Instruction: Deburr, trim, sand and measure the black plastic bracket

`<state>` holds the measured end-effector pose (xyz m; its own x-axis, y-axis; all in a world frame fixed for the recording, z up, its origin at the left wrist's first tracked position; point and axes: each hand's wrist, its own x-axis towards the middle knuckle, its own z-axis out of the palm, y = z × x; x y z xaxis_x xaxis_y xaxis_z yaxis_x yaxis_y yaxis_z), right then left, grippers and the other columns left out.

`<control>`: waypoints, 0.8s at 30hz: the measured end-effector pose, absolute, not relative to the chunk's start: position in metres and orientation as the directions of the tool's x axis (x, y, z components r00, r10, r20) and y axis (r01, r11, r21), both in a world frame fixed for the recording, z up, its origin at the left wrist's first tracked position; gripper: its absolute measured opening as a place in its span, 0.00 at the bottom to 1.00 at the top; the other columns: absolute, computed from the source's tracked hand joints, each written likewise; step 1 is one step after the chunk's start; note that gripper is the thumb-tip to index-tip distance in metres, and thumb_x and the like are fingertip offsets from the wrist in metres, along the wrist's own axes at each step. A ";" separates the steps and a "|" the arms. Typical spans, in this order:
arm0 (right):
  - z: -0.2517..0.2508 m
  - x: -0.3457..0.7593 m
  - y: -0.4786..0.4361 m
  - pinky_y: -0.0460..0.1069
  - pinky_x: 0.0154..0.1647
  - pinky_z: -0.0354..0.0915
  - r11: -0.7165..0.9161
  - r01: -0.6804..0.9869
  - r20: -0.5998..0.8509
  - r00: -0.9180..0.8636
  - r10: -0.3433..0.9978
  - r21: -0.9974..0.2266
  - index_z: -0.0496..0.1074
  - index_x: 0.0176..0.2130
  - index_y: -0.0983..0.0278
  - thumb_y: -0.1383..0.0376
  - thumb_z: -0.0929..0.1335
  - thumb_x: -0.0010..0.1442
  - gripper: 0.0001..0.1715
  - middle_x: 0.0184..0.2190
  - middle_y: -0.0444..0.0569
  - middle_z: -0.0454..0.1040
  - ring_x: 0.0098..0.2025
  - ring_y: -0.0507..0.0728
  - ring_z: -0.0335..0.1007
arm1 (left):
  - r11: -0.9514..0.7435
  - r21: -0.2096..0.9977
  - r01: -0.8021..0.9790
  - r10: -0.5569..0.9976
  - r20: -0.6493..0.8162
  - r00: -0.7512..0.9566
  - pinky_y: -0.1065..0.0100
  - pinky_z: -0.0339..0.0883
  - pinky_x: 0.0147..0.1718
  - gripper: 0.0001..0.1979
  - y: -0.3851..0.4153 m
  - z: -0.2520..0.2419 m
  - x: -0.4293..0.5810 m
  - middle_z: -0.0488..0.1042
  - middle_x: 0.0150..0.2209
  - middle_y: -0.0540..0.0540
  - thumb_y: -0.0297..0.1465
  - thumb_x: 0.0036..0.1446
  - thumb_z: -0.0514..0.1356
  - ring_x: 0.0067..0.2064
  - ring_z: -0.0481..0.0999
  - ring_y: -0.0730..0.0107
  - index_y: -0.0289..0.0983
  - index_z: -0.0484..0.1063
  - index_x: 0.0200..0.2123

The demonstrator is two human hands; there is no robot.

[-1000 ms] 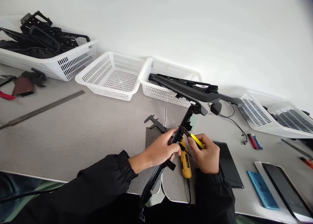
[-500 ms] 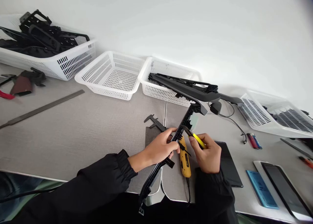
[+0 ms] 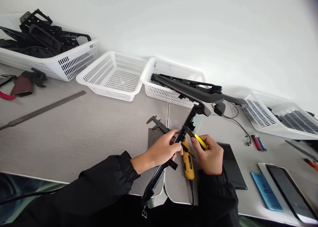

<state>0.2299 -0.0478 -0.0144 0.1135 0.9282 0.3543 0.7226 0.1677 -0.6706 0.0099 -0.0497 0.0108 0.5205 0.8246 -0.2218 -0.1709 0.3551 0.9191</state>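
Note:
My left hand (image 3: 162, 152) grips a long black plastic trim part (image 3: 159, 175) near its middle; the part runs from the table's front edge up toward the baskets. My right hand (image 3: 210, 156) holds a small yellow-handled knife (image 3: 200, 141), its tip against the part just above my left fingers. A yellow tool with a cord (image 3: 188, 160) lies on the table under both hands.
White baskets line the back: one at the far left (image 3: 72, 63) with black parts, an empty one (image 3: 113, 76), one (image 3: 164, 91) holding long black trims. A metal file (image 3: 42, 110), a caliper (image 3: 156, 122), a black tablet (image 3: 232, 169), lighters (image 3: 258, 143) and phones (image 3: 289, 192) lie around.
The knife tip has shifted slightly along the black part between frames; both hands stay in nearly the same place.

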 end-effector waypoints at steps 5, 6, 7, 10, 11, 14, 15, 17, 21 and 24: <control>-0.015 0.230 -0.047 0.48 0.26 0.57 0.173 0.709 0.341 0.101 0.934 -0.684 0.76 0.28 0.62 0.48 0.73 0.64 0.23 0.21 0.41 0.70 0.23 0.52 0.60 | 0.354 0.920 -0.167 0.825 -0.222 0.520 0.67 0.65 0.30 0.31 -0.050 0.011 0.010 0.75 0.34 0.51 0.28 0.61 0.58 0.27 0.69 0.74 0.36 0.66 0.68; -0.015 0.230 -0.047 0.48 0.27 0.58 0.180 0.709 0.337 0.086 0.938 -0.682 0.76 0.28 0.62 0.48 0.73 0.63 0.23 0.21 0.41 0.70 0.23 0.52 0.61 | 0.353 0.921 -0.168 0.827 -0.223 0.517 0.67 0.65 0.30 0.31 -0.050 0.011 0.010 0.75 0.34 0.51 0.27 0.61 0.58 0.26 0.69 0.74 0.36 0.66 0.68; -0.015 0.230 -0.047 0.48 0.27 0.58 0.177 0.713 0.337 0.087 0.938 -0.678 0.76 0.28 0.62 0.48 0.73 0.63 0.23 0.21 0.41 0.70 0.23 0.52 0.61 | 0.354 0.920 -0.168 0.828 -0.224 0.514 0.67 0.65 0.30 0.31 -0.050 0.011 0.010 0.75 0.34 0.51 0.27 0.61 0.58 0.26 0.69 0.74 0.36 0.67 0.68; -0.016 0.231 -0.047 0.48 0.26 0.57 0.137 0.726 0.347 0.146 0.927 -0.674 0.75 0.28 0.62 0.47 0.73 0.64 0.24 0.20 0.40 0.68 0.23 0.51 0.59 | 0.363 0.916 -0.168 0.827 -0.234 0.512 0.67 0.63 0.29 0.30 -0.049 0.012 0.010 0.75 0.34 0.51 0.27 0.61 0.58 0.26 0.69 0.74 0.36 0.68 0.67; -0.016 0.232 -0.047 0.48 0.25 0.56 0.132 0.725 0.347 0.155 0.925 -0.676 0.76 0.29 0.62 0.47 0.73 0.64 0.24 0.20 0.40 0.68 0.22 0.51 0.59 | 0.364 0.916 -0.168 0.825 -0.233 0.515 0.67 0.63 0.29 0.30 -0.049 0.012 0.009 0.75 0.34 0.51 0.27 0.61 0.58 0.26 0.69 0.74 0.36 0.68 0.67; -0.015 0.232 -0.048 0.48 0.26 0.57 0.159 0.711 0.326 0.104 0.940 -0.685 0.76 0.29 0.62 0.48 0.73 0.64 0.23 0.21 0.40 0.69 0.22 0.51 0.60 | 0.357 0.919 -0.165 0.824 -0.227 0.520 0.67 0.64 0.29 0.30 -0.049 0.012 0.009 0.75 0.34 0.51 0.27 0.61 0.58 0.26 0.69 0.74 0.37 0.67 0.67; -0.014 0.232 -0.048 0.48 0.26 0.58 0.170 0.706 0.319 0.083 0.944 -0.687 0.76 0.29 0.62 0.48 0.73 0.64 0.23 0.21 0.40 0.70 0.23 0.51 0.61 | 0.358 0.919 -0.165 0.825 -0.228 0.517 0.67 0.64 0.29 0.31 -0.049 0.012 0.009 0.75 0.34 0.51 0.27 0.61 0.58 0.26 0.69 0.74 0.37 0.67 0.68; -0.013 0.231 -0.048 0.48 0.26 0.58 0.171 0.707 0.317 0.079 0.945 -0.687 0.75 0.29 0.62 0.48 0.73 0.64 0.22 0.21 0.40 0.69 0.23 0.51 0.60 | 0.359 0.918 -0.167 0.829 -0.231 0.509 0.68 0.64 0.29 0.31 -0.049 0.012 0.009 0.75 0.34 0.51 0.27 0.60 0.58 0.26 0.70 0.74 0.36 0.67 0.67; -0.012 0.230 -0.047 0.48 0.25 0.56 0.155 0.713 0.337 0.121 0.934 -0.684 0.75 0.29 0.62 0.49 0.73 0.64 0.22 0.20 0.39 0.67 0.22 0.51 0.58 | 0.349 0.922 -0.170 0.834 -0.223 0.505 0.68 0.64 0.29 0.31 -0.049 0.010 0.010 0.75 0.34 0.51 0.27 0.60 0.58 0.25 0.69 0.75 0.36 0.68 0.68; -0.012 0.229 -0.047 0.48 0.26 0.57 0.176 0.707 0.329 0.084 0.941 -0.685 0.75 0.28 0.62 0.49 0.73 0.63 0.22 0.21 0.40 0.69 0.23 0.51 0.59 | 0.352 0.922 -0.164 0.831 -0.227 0.508 0.68 0.64 0.29 0.31 -0.049 0.010 0.010 0.75 0.34 0.51 0.28 0.61 0.58 0.26 0.69 0.75 0.36 0.68 0.68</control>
